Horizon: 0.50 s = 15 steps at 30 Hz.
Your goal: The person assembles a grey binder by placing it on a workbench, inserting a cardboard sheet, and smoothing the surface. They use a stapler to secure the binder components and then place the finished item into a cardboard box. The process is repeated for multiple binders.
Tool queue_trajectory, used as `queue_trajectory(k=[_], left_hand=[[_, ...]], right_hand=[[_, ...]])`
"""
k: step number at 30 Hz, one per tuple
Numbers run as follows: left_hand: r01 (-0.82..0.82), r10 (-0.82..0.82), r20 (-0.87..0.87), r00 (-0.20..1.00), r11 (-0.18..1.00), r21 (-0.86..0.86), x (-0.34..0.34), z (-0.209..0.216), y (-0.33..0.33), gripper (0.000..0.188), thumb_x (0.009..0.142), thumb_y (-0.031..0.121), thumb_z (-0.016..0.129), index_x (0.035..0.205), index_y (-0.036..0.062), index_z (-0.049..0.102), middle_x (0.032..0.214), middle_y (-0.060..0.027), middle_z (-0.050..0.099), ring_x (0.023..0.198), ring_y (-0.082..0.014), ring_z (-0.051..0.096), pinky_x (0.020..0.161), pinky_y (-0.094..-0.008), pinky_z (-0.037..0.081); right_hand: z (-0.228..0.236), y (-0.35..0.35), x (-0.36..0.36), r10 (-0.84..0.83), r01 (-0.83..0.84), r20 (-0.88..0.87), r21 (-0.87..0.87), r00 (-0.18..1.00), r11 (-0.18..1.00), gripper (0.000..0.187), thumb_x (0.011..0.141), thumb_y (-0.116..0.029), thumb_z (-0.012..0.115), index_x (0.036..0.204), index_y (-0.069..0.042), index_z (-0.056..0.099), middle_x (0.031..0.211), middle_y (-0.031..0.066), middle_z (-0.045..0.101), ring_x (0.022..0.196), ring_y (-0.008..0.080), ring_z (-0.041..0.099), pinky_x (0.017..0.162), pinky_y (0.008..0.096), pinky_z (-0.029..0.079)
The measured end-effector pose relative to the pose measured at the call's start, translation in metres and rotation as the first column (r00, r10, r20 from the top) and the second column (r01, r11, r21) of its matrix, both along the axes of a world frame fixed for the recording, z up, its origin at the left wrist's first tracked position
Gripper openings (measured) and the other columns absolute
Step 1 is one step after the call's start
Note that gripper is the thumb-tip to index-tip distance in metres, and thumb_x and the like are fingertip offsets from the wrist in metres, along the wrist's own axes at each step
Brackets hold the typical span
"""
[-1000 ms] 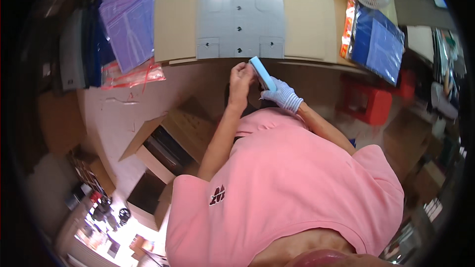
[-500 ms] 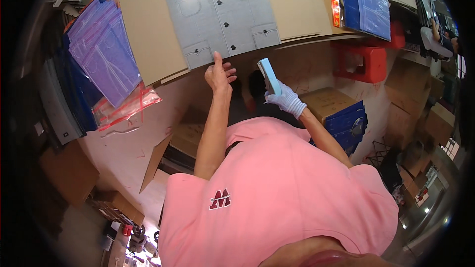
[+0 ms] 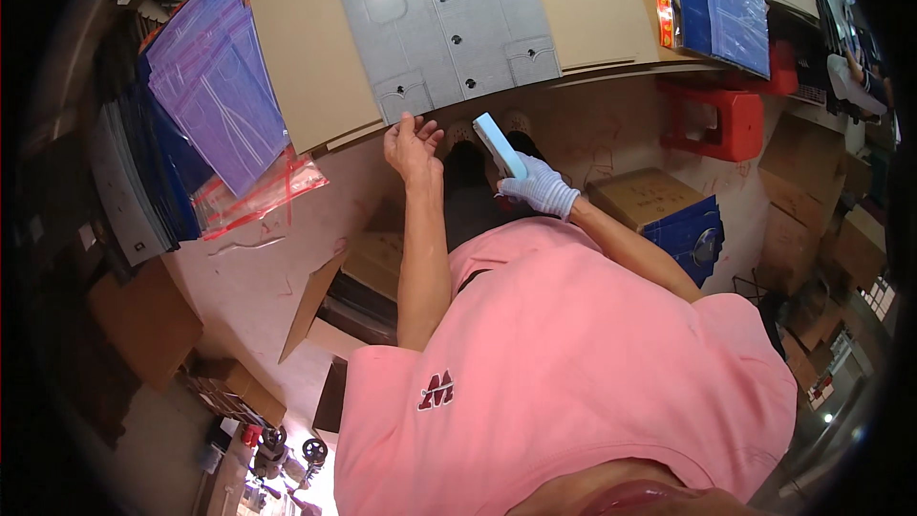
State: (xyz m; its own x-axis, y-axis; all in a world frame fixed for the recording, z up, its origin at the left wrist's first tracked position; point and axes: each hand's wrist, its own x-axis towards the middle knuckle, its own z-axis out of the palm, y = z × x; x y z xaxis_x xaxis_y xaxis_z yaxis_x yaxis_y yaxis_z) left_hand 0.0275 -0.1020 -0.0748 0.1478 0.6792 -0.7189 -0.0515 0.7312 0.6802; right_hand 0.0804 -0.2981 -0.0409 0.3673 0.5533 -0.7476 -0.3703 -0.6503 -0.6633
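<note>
A grey sheet [image 3: 411,33] printed like a buttoned shirt front with pockets lies at the top of the view, over tan cardboard. Just below its lower left corner is my bare left hand [image 3: 413,151], fingers loosely bent and a little apart, with nothing seen in it. The thumb tip comes close to the sheet's edge; whether it touches I cannot tell. My right hand [image 3: 543,188], in a whitish knit glove, is closed around a light blue stapler [image 3: 500,144]. The stapler's front end points up and left, short of the table edge.
Purple printed sheets [image 3: 215,86] fan out at the left over clear red-edged bags [image 3: 263,201]. Packaged blue folders [image 3: 721,10] lie at the upper right. Below are a red stool [image 3: 735,124], an open carton [image 3: 373,263] and a box [image 3: 645,199] beside blue packs [image 3: 690,239].
My right hand has brought the stapler leftward, closer to my left hand. The left fingers are more curled, and the whole view has shifted slightly.
</note>
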Motion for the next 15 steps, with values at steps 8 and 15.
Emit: queue_trajectory(k=[8,15], left_hand=[[-0.014,0.023,-0.129,0.991,0.998,0.069,0.004,0.011,0.008,0.025,0.088,0.017,0.06,0.092,0.0021,0.041,0.075,-0.0086,0.052,0.062,-0.0214,0.06,0.048,-0.0347,0.053],[0.089,-0.092,0.083,0.992,0.995,0.044,-0.017,0.003,0.003,0.017,0.089,0.012,0.058,0.095,0.002,0.046,0.076,-0.0076,0.053,0.065,-0.0184,0.057,0.059,-0.0365,0.053]], right_hand=[[0.007,0.012,0.002,0.041,-0.041,0.0,-0.021,0.999,0.999,0.037,0.074,-0.023,0.067,0.101,-0.002,0.053,0.08,0.0109,0.059,0.06,0.0186,0.058,0.056,0.0318,0.049],[0.004,0.017,-0.002,0.06,-0.061,-0.027,-0.037,0.998,0.997,0.049,0.074,-0.031,0.067,0.112,-0.004,0.051,0.091,0.0161,0.061,0.074,0.0264,0.061,0.067,0.0357,0.05]])
